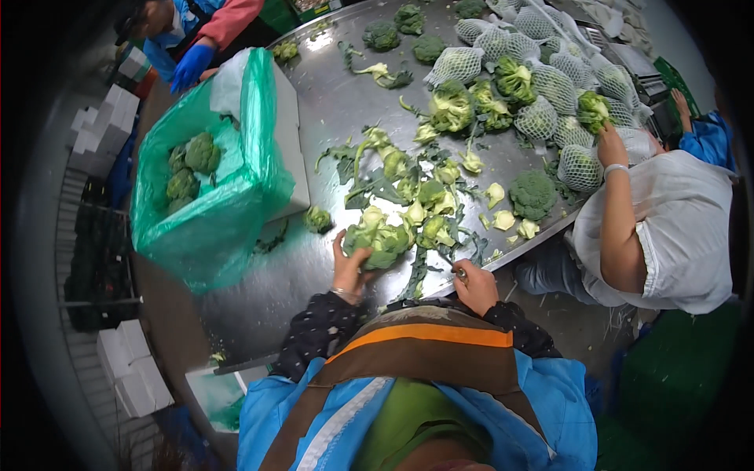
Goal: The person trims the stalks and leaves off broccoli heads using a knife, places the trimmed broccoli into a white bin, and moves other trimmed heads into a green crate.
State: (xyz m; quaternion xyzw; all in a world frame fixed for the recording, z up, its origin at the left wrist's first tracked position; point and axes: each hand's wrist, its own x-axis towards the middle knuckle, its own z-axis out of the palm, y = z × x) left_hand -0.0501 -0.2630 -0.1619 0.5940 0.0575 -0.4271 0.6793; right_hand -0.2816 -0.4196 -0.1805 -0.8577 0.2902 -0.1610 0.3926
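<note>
A broccoli head (384, 244) rests in my left hand (349, 265), its cut stem side facing up, just above the near part of the steel table (253, 306). My right hand (476, 288) grips the handle of a knife (459, 272) near the table's front edge. The knife's blade points toward a pile of broccoli stem pieces and leaves (412, 182) and is partly lost among them. A small broccoli piece (318, 219) lies to the left of the held head. Right of the trimmings sits a whole broccoli crown (532, 195).
A box lined with a green plastic bag (259, 147) stands at left, several broccoli heads (202, 153) inside. Net-wrapped broccoli heads (554, 88) are heaped at far right. A co-worker in white (677, 235) stands close on my right; another with a blue glove (193, 65) is beyond the box.
</note>
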